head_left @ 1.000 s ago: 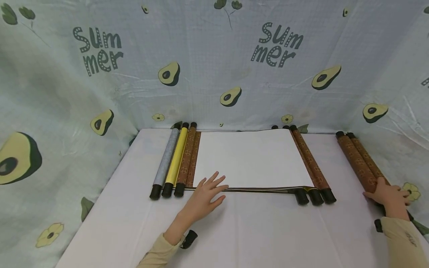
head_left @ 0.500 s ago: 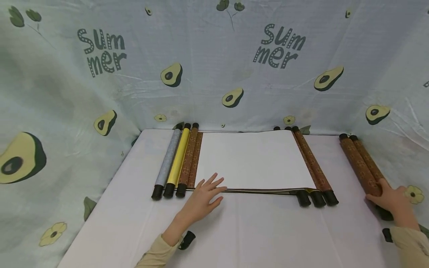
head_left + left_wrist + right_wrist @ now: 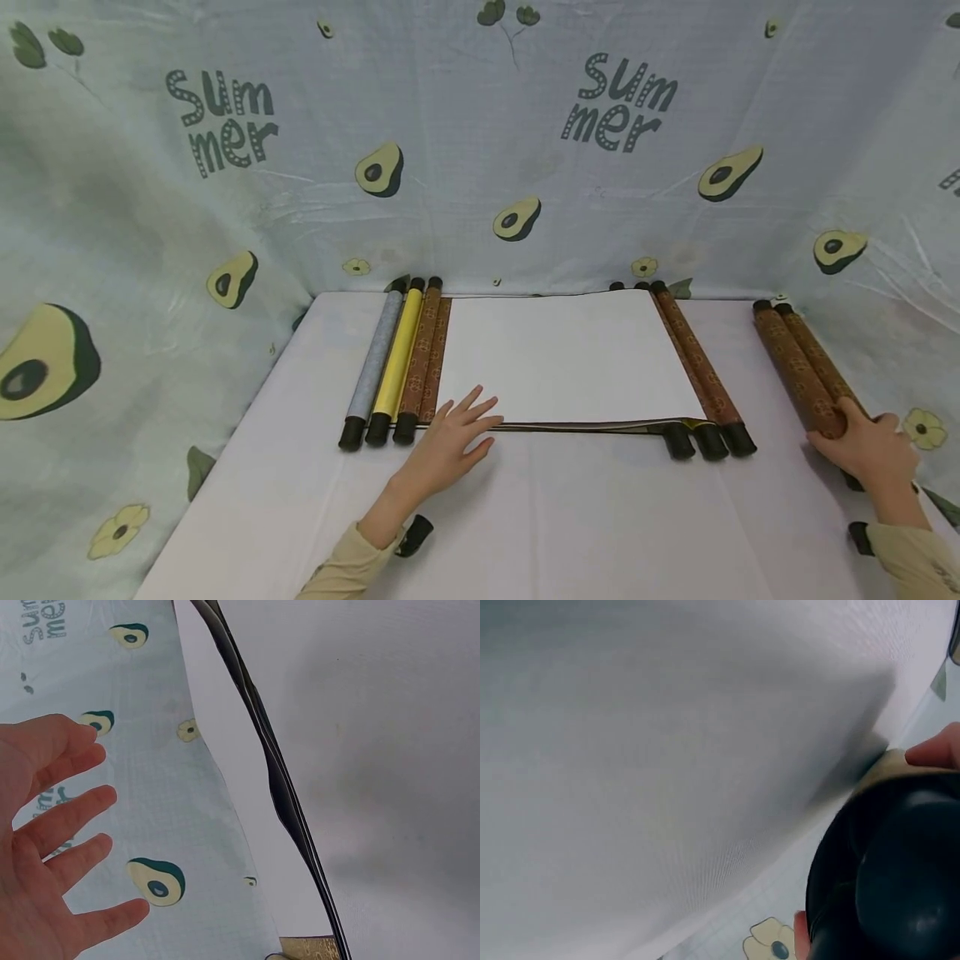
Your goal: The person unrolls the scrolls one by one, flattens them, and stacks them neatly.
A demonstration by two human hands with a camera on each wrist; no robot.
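In the head view, my right hand [image 3: 870, 450] grips the near part of a rolled brown patterned scroll [image 3: 798, 367] at the far right. A second brown roll [image 3: 821, 354] lies close along its right side. The right wrist view is filled at the lower right by the scroll's black end knob [image 3: 900, 877], with fingertips around the roll behind it. My left hand [image 3: 450, 442] holds nothing, its fingers spread, over the front edge of an unrolled scroll with a blank white sheet [image 3: 570, 358]. Its spread fingers also show in the left wrist view.
Left of the sheet lie grey [image 3: 375, 354], yellow [image 3: 400, 354] and brown [image 3: 420, 358] rollers with black ends. More brown rollers [image 3: 697, 362] flank it on the right. A pale cloth wall [image 3: 465, 108] with avocado prints encloses the table [image 3: 600, 517] behind and at the sides.
My right hand has shifted slightly on the scroll, and the black near end now shows below it. The left hand stays almost in place; the head view shifts a little.
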